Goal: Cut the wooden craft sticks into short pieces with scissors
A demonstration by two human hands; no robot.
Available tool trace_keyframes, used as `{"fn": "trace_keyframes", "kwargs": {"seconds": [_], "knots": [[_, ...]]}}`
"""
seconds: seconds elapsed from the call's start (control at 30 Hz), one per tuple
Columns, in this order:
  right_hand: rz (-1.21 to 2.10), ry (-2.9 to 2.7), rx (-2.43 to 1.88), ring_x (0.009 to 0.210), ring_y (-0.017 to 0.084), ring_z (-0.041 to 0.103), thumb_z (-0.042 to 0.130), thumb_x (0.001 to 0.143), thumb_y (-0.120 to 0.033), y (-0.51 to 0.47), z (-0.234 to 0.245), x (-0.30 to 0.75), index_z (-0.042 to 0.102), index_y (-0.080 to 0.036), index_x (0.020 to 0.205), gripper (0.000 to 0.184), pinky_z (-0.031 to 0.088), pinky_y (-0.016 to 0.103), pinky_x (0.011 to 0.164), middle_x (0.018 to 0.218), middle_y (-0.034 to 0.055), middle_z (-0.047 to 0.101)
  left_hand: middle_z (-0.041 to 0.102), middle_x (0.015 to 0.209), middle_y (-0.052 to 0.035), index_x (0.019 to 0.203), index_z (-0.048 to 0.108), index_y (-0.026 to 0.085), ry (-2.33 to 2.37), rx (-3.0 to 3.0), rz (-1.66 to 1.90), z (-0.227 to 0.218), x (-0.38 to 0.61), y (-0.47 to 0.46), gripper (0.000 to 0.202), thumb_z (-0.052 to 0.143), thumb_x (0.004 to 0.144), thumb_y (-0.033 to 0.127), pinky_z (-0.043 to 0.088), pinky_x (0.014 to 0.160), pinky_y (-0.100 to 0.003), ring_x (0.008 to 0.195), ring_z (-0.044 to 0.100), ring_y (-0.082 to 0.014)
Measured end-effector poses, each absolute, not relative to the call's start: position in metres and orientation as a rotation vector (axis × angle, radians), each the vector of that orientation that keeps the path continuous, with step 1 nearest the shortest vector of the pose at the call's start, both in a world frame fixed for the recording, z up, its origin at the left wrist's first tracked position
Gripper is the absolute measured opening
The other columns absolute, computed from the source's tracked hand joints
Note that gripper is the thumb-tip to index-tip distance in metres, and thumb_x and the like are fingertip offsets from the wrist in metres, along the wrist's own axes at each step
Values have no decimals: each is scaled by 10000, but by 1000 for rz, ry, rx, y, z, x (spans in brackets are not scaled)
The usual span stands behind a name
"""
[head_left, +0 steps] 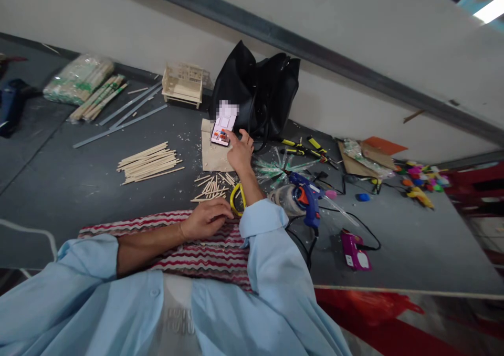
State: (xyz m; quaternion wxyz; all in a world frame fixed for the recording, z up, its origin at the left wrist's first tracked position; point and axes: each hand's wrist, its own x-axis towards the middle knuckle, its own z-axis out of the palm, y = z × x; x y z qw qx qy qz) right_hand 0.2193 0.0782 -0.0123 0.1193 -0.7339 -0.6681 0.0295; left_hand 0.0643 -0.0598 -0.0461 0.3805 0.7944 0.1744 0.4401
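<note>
My right hand [241, 151] reaches forward with its fingers apart and holds nothing. Its index finger is at the lit screen of a phone [221, 134], which is propped by a black bag. Under the phone and hand lies a piece of brown cardboard [212, 159]. My left hand [208, 218] rests on a red and white striped cloth [189, 259], fingers loosely bent with no object visible in them. Beside its fingertips is a yellow loop handle [232, 205], partly hidden by my right forearm. Short cut sticks [212, 188] are scattered just beyond the left hand.
Long wooden sticks [149, 163] lie left, with a small stick-built model [183, 85] behind. The black bag [255, 91] stands against the wall. To the right are a blue glue gun [312, 201], its cable, pliers [299, 148] and a purple power strip [355, 251].
</note>
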Motion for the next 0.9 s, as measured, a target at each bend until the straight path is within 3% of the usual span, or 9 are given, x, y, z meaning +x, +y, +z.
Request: {"fn": "trace_keyframes", "kwargs": {"seconds": [0.3, 0.43, 0.6, 0.9], "knots": [[129, -2178, -2074, 1352, 288, 308, 513, 832, -82, 68, -16, 223, 652, -388, 1261, 545, 357, 446, 1051, 1553, -2, 322, 702, 895, -72, 911, 675, 177, 453, 2004, 1102, -46, 65, -60, 271, 450, 845, 41, 526, 792, -248, 879, 656, -133], [98, -2181, -2109, 1355, 287, 311, 491, 838, -65, 72, -16, 224, 580, -413, 1343, 619, 354, 455, 1054, 1558, 4, 311, 698, 883, -64, 908, 676, 176, 458, 2008, 1101, -46, 65, -60, 278, 455, 824, 30, 522, 779, -237, 858, 653, -128], [25, -2082, -2151, 1349, 318, 341, 439, 804, -5, 81, -14, 224, 382, -416, 1488, 800, 378, 502, 1026, 1550, 67, 313, 699, 879, -67, 906, 668, 169, 436, 1993, 1125, -46, 66, -59, 285, 450, 807, 15, 528, 773, -236, 859, 654, -129], [40, -2014, -2152, 1334, 323, 358, 402, 815, 2, 80, -11, 223, 407, -392, 1482, 775, 399, 522, 1013, 1516, 85, 350, 701, 882, -69, 908, 673, 180, 456, 1970, 1086, -49, 66, -59, 274, 453, 827, 38, 534, 771, -250, 851, 657, -133]]}}
